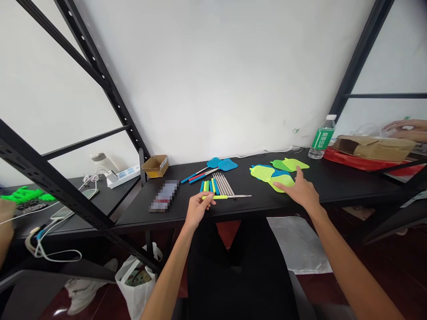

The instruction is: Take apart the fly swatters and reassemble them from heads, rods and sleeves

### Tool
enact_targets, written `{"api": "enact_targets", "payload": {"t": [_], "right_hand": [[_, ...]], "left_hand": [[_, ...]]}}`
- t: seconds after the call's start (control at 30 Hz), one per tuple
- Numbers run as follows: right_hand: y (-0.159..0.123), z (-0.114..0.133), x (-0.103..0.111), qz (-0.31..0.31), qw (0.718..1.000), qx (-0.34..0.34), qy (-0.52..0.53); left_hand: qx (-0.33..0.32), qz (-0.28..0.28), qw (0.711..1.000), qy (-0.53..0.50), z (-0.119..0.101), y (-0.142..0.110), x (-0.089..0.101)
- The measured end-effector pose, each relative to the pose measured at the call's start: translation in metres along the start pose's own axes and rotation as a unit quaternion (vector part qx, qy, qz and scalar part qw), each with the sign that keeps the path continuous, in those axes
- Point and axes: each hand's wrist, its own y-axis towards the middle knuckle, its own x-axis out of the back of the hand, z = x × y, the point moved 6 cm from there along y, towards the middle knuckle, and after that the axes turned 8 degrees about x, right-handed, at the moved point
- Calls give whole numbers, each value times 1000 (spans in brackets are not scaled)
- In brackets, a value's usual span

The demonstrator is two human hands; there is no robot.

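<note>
My left hand (199, 207) is closed in a pinch on the yellow grip of a metal swatter rod (227, 196) lying near the front edge of the black table (333, 186). A row of rods with coloured grips (216, 184) lies just behind it. My right hand (302, 190) rests with fingers spread flat on a pile of green and blue mesh swatter heads (273, 174). Two assembled blue swatters (213, 167) lie further back.
A small cardboard box (155, 165) sits at the table's back left, and a blurred flat object (164, 196) lies in front of it. A water bottle (321, 138) stands at the back right, next to a red tray (360, 161) with brown packaging. Another person's hand (405, 129) shows far right.
</note>
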Motion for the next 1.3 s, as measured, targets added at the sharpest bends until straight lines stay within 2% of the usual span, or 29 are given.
{"api": "enact_targets", "payload": {"t": [0.17,0.43,0.7,0.87,0.97,1.17,1.3], "right_hand": [[-5,10,-1,5,999,-1,-44],[-2,4,-1,-5,998,8,-57],[8,-20,4,-21,999,-13,33],[17,-35,20,-80,992,16,98],[16,-38,35,-110,986,9,125],[6,-35,63,-180,966,14,184],[5,-32,68,-196,958,40,207]], "left_hand": [[1,1,1000,-1,1,0,0],[3,-1,1000,5,-1,-1,0],[3,-2,1000,6,-1,-2,-1],[1,-5,1000,4,-1,-1,-1],[6,-4,1000,3,-1,-1,-1],[9,-9,1000,2,-2,-2,-1],[9,-8,1000,3,-3,-2,-1]]}}
